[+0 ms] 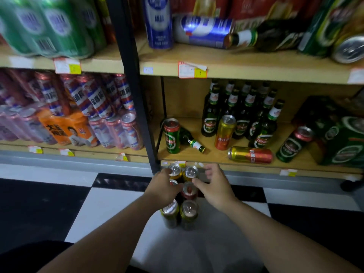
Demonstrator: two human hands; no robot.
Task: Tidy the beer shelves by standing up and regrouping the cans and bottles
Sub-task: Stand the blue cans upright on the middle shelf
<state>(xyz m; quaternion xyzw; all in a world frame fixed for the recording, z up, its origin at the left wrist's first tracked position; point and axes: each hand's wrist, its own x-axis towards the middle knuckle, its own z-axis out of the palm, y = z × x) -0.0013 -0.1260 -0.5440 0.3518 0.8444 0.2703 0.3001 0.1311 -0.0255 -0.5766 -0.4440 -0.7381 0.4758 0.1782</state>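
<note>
Barely started, I'd judge: at the foot of the black post (136, 107) my left hand (163, 187) curls its fingers over a six-can cluster (189, 210), my right hand (214, 187) half-spread alongside, grip unclear, while right of that post a gold-red can (250, 154) and a green bottle (195, 144) lie toppled.

Shop, beer aisle, wooden shelves (236, 70) of cans and bottles, price tags (192, 70)

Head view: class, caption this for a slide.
Left hand and right hand touch six upright gold and red metal cans below a wooden shelf holding a toppled gold-red can.
</note>
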